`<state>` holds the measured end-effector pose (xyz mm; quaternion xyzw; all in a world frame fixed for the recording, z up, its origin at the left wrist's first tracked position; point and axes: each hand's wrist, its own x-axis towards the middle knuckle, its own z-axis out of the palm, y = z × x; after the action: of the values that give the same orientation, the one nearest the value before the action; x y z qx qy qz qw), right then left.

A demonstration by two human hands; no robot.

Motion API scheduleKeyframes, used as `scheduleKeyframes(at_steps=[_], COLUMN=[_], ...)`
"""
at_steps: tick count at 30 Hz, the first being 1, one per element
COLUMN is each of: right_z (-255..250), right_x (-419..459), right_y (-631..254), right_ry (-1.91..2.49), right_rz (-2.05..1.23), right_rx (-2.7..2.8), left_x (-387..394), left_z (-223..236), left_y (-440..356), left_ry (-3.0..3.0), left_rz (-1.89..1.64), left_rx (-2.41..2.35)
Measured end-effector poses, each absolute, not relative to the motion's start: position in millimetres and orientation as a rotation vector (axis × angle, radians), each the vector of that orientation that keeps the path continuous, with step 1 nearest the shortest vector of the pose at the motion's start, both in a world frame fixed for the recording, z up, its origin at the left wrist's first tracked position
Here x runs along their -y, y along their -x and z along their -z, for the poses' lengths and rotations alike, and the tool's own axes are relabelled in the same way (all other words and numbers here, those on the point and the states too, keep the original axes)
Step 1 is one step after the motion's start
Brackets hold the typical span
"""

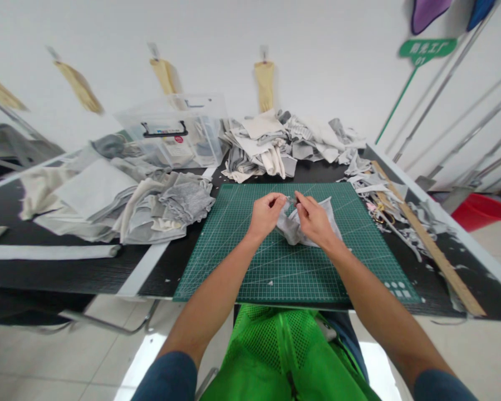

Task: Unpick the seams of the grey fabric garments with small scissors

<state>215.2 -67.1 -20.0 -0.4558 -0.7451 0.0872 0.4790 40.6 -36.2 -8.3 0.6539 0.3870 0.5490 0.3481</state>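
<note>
My left hand point(268, 213) is closed in a pinch on the upper edge of a light grey cloth piece point(293, 229). Right beside it, my right hand point(313, 217) is closed too, its index finger stretched towards the left fingertips. A small dark, shiny thing point(291, 200) shows at the right fingertips; its kind is too small to tell. The cloth hangs crumpled below both hands, and part of it spreads out to the right behind my right hand. Under the hands lies a green cutting mat point(242, 273) with a printed grid.
Heaps of grey and white cloth lie left point(96, 195) and behind the mat point(259, 139). A clear plastic bin point(171, 131) stands at the back left. On the right are a wooden ruler point(434, 245) and fabric scraps point(401, 223). A red bucket point(482, 211) is beyond the table.
</note>
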Motion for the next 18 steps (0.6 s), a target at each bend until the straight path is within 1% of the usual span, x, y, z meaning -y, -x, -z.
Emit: scheduleKeyframes(at_steps=[18], right_z=[18.6], right_x=[69.5], right_y=[-213.1], right_ry=[1.100], right_rz=[-0.256], right_rx=[1.827], left_x=[40.4], left_z=[5.5], left_y=[-43.7], left_ry=[-1.650], left_rz=[-1.428], left_rx=[-0.986])
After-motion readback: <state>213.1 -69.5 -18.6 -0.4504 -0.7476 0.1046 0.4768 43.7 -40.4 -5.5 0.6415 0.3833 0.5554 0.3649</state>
